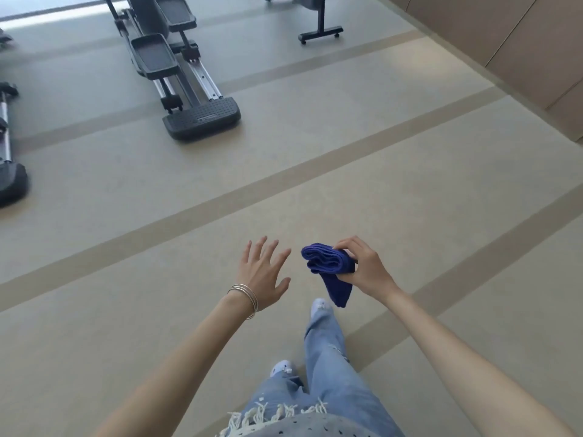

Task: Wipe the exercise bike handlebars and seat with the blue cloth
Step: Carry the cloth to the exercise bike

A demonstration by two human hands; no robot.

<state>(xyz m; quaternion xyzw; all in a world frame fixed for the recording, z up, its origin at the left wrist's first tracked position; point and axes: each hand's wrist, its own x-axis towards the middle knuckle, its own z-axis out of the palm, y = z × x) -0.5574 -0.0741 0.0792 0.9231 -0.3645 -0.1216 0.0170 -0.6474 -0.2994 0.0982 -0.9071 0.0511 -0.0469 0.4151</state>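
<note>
My right hand (366, 266) pinches a folded dark blue cloth (331, 269), which hangs bunched below my fingers at waist height over the floor. A short gap to the left of the cloth, my left hand (263, 274) is held out with its fingers spread and nothing in it; thin silver bangles circle its wrist. No exercise bike handlebars or seat show in this view. Only the black base bar of a machine (320, 34) appears at the top, right of centre.
An elliptical trainer (176, 74) with black foot pedals and a rear step stands on the floor at upper left. Part of another machine (9, 171) sits at the left edge. A tan panelled wall (520, 42) runs along the upper right. My legs in jeans (328, 367) are below.
</note>
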